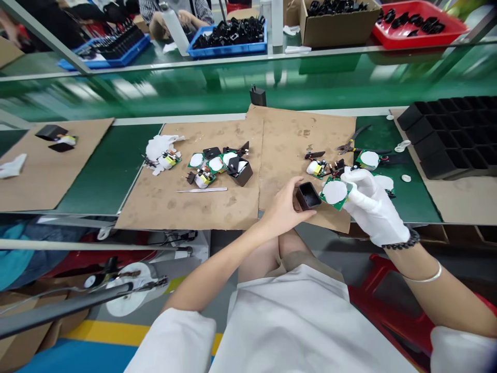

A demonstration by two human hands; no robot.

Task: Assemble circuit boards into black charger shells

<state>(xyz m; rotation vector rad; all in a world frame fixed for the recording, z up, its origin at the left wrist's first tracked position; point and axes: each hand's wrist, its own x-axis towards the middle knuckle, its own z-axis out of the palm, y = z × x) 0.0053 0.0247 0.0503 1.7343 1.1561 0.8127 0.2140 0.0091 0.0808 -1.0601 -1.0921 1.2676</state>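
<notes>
My bare left hand (285, 207) is closed round a small open black plastic shell (308, 195), held just above the near edge of the cardboard mat (287, 134). My right hand (373, 204), in a white glove, pinches a green circuit board with a white round pad (334, 192) right beside the shell's open mouth. More green boards with white pads (368, 158) and small black parts (315, 154) lie on the bench just behind my hands.
A second heap of boards and black shells (219, 165) lies on the left cardboard, with a white glove (161, 145) and metal tweezers (202, 190). Pliers (351, 145) lie behind my hands. A black compartment tray (454, 134) stands at right. Blue and red bins sit beyond the conveyor.
</notes>
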